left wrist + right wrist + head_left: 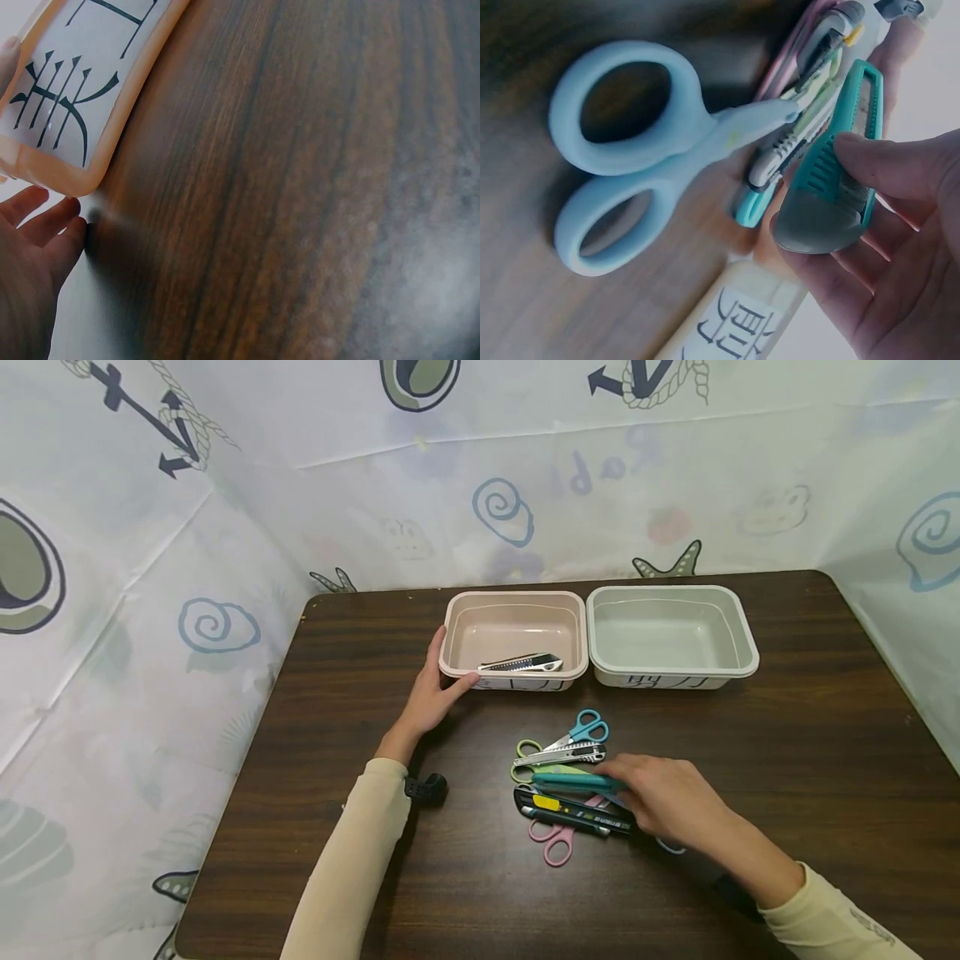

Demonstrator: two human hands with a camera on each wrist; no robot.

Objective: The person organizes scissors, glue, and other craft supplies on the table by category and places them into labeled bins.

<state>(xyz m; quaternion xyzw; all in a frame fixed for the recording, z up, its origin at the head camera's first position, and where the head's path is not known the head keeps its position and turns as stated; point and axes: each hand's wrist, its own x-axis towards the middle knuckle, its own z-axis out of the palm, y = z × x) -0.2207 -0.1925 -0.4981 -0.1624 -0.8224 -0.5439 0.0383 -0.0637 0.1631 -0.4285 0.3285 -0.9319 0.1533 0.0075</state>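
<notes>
My left hand [431,700] rests at the left end of a pink bin [517,598], thumb over the front rim and fingers spread along the side. Above a pile of tools, my right hand [671,797] pinches a teal utility knife [821,169] with a grey end between thumb and fingers. Light blue scissors [649,154] lie beside that hand. The pile also has a black utility knife [573,812] with a yellow slider, a silver utility knife [558,756], pink scissors [557,843], green scissors [522,772] and blue scissors [588,728]. Utility knives [521,662] lie inside the pink bin.
A pale green bin [675,592] stands right of the pink one, nothing inside it. Both bins carry written labels on their fronts. The dark wooden table [360,652] meets a printed white curtain [420,477] at the back and sides.
</notes>
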